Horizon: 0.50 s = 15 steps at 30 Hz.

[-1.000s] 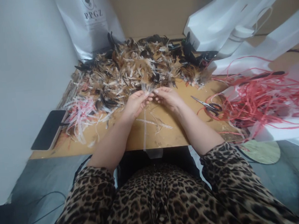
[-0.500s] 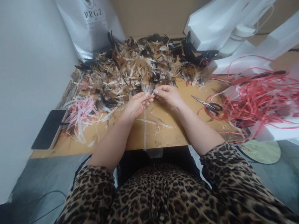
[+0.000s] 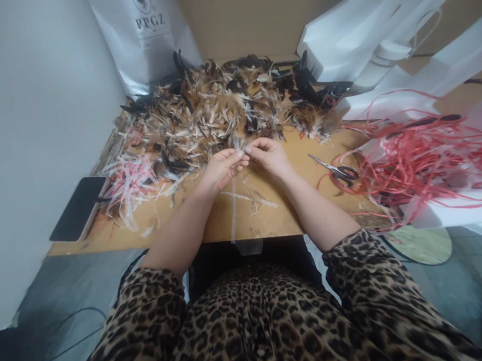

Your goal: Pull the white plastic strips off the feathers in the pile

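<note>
Brown, white and black feathers (image 3: 206, 111) lie heaped across the back of the wooden table. At the heap's front edge, my left hand (image 3: 223, 168) pinches a small greyish feather (image 3: 240, 141) between thumb and forefinger, its other fingers curled. My right hand (image 3: 270, 155) meets it there, thumb and forefinger closed at the base of the same feather. The fingertips partly hide that base. Below my hands, thin whitish strips (image 3: 248, 198) and a loose brown feather (image 3: 255, 193) rest on the tabletop (image 3: 211, 224).
Black-handled scissors (image 3: 335, 167) lie right of my hands, beside a tangle of red plastic ribbon (image 3: 426, 157). A phone (image 3: 79, 209) and a pile of pink and white strips (image 3: 130, 183) are on the left. A white bag (image 3: 151, 48) stands behind the feathers.
My right hand has shifted slightly left, and its fingertips now touch those of my left hand at the feather. The things around them have stayed put.
</note>
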Motion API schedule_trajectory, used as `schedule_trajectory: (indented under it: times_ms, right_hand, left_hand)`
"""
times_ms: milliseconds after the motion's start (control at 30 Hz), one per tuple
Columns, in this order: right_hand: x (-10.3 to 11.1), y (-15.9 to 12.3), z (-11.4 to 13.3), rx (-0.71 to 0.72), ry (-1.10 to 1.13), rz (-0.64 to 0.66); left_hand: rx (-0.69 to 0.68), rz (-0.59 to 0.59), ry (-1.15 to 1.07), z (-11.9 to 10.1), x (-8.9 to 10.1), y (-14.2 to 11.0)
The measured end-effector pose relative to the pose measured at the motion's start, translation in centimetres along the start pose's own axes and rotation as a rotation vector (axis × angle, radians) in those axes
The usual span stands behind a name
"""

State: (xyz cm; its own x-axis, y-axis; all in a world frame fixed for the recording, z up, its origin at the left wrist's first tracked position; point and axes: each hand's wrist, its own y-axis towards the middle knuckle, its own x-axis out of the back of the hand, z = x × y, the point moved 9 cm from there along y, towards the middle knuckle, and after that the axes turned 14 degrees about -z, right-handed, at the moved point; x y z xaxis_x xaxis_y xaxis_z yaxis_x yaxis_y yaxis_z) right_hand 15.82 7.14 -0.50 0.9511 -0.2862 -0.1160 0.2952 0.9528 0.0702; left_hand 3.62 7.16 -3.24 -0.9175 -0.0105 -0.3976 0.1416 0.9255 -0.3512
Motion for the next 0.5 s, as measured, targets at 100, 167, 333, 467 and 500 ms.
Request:
schedule_trajectory:
  times_ms: [100, 167, 333, 467, 500]
  right_hand:
    - [-0.09, 0.02, -0.45, -0.04, 0.021, 0.001]
    - [-0.15, 0.07, -0.63, -0.05, 0.04, 0.001]
    - [-0.28, 0.11, -0.57, -0.043, 0.082, 0.014]
    - [-0.27, 0.07, -0.45, -0.044, 0.09, 0.034]
    - [-0.3, 0.06, -0.51, -0.05, 0.092, 0.041]
  left_hand:
    - [-0.02, -0.007, 0.003, -0.12, 0.08, 0.05]
    - [-0.028, 0.002, 0.023, -0.07, 0.03, 0.08]
    - [-0.043, 0.032, 0.092, 0.17, -0.14, 0.09]
    - [-0.058, 0.04, 0.101, 0.1, -0.23, 0.03]
    - [-0.057, 0.04, 0.1, 0.12, -0.23, 0.03]
